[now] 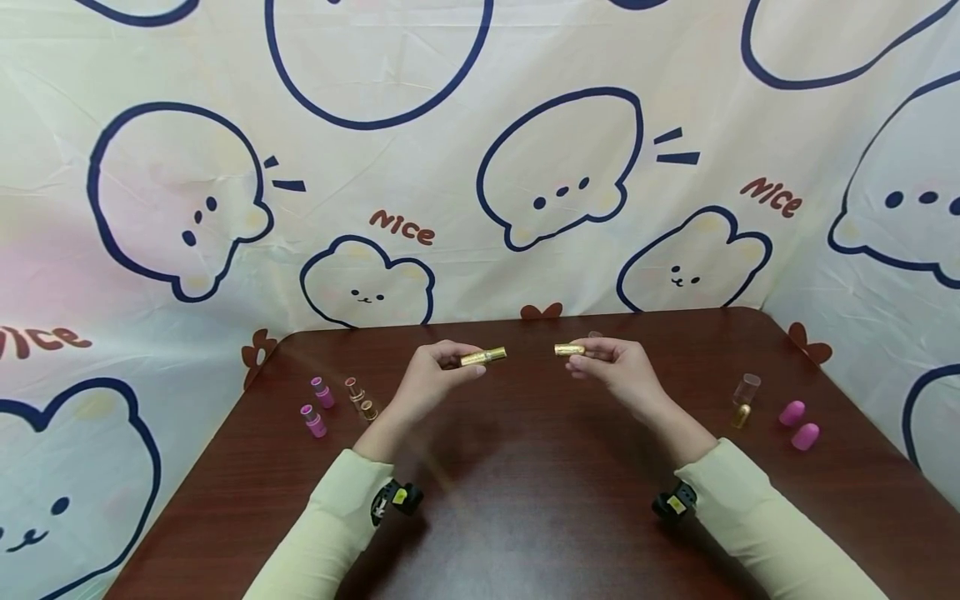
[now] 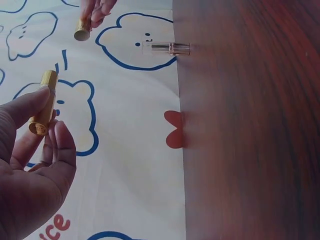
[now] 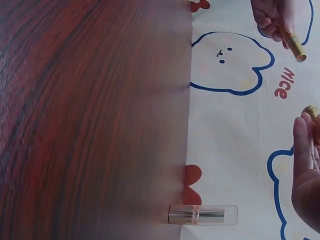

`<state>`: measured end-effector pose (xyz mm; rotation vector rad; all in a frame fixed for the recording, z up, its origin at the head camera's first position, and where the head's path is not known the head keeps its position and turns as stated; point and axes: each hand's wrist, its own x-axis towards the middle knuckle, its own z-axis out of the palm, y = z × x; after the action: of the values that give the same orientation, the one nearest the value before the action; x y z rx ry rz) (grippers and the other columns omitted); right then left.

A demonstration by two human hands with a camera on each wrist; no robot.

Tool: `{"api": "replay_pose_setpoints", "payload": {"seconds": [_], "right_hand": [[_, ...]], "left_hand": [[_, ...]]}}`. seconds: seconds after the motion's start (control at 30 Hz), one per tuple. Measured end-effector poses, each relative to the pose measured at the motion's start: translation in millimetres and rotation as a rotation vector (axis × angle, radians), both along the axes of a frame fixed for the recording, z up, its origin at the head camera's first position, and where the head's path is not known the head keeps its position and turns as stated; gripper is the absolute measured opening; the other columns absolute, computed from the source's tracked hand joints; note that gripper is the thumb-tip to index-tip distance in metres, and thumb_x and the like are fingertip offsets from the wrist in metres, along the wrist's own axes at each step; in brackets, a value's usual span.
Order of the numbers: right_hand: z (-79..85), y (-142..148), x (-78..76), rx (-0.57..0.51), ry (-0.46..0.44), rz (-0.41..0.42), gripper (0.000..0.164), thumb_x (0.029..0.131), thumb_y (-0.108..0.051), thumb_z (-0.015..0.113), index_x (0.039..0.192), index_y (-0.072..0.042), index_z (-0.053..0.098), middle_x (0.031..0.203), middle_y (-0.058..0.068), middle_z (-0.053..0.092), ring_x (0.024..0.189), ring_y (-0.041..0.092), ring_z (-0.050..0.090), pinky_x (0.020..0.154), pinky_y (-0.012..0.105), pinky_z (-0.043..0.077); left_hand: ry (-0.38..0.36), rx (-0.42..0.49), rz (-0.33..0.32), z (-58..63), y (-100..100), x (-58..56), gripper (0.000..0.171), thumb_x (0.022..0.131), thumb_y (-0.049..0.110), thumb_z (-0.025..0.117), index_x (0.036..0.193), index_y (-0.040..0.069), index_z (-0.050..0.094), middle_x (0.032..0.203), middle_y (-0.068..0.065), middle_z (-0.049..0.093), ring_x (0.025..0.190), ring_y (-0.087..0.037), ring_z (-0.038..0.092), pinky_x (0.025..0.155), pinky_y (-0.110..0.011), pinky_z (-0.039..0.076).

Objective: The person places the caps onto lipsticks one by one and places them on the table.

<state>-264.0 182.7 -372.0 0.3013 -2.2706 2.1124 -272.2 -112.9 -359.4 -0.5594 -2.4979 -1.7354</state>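
In the head view my left hand (image 1: pixel 442 371) pinches a gold lipstick tube (image 1: pixel 483 357) between thumb and fingers, held above the table. Across a gap, my right hand (image 1: pixel 617 367) pinches a short gold lipstick cap (image 1: pixel 569 350). The tube and the cap are apart and roughly face each other. The left wrist view shows the gold tube (image 2: pixel 44 102) tilted in my left fingers, its far end narrower. Part of the cap is hidden by my right fingers. Behind my right hand a lipstick with a clear cover (image 2: pixel 167 48) stands on the table.
On the left of the brown table (image 1: pixel 510 500) are two pink lipstick tubes (image 1: pixel 322 392) and two gold ones (image 1: pixel 355 390). To the right lie a clear cap (image 1: pixel 747 388), a gold cap (image 1: pixel 741 416) and two pink caps (image 1: pixel 806 437). A printed cloth (image 1: pixel 450 183) hangs behind.
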Motion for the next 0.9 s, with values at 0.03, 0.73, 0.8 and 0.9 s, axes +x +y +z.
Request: {"api": "replay_pose_setpoints", "payload": {"seconds": [0.03,0.73,0.8,0.9], "right_hand": [[-0.6,-1.0,-0.1,-0.015,-0.004,0.004,0.034,0.09,-0.002,0.067,0.12,0.012,0.06,0.12,0.028,0.06,0.09,0.025,0.07,0.08,0.038,0.053],[-4.6,-28.1,1.5,-0.133,0.014,0.081,0.034,0.091,0.002,0.065,0.122,0.013,0.059,0.098,0.015,0.069,0.084,0.018,0.07,0.082,0.045,0.051],[-3.7,-29.9,1.9,-0.119,0.014,0.087,0.034,0.091,0.0,0.066,0.122,0.012,0.06,0.1,0.017,0.069,0.085,0.018,0.07,0.081,0.042,0.053],[-3.0,-32.3,2.3,-0.107,0.008,0.093,0.034,0.091,-0.001,0.066,0.122,0.011,0.06,0.102,0.018,0.068,0.086,0.019,0.07,0.081,0.042,0.053]], "left_hand": [[-0.006,0.008,-0.002,-0.5,1.1,-0.2,0.021,0.084,0.014,0.078,0.103,0.007,0.074,0.095,-0.005,0.067,0.08,-0.018,0.055,0.066,-0.028,0.047],[-0.06,0.139,-0.066,-6.8,21.9,0.8,0.022,0.085,0.012,0.076,0.106,0.006,0.073,0.099,-0.006,0.069,0.085,-0.02,0.058,0.075,-0.037,0.05],[-0.062,0.144,-0.07,-7.3,23.2,0.6,0.022,0.085,0.012,0.076,0.106,0.005,0.073,0.098,-0.006,0.069,0.084,-0.02,0.058,0.076,-0.039,0.05],[-0.067,0.15,-0.074,-7.8,24.8,0.7,0.022,0.085,0.011,0.076,0.106,0.005,0.073,0.096,-0.006,0.069,0.084,-0.019,0.058,0.077,-0.042,0.05]]}}
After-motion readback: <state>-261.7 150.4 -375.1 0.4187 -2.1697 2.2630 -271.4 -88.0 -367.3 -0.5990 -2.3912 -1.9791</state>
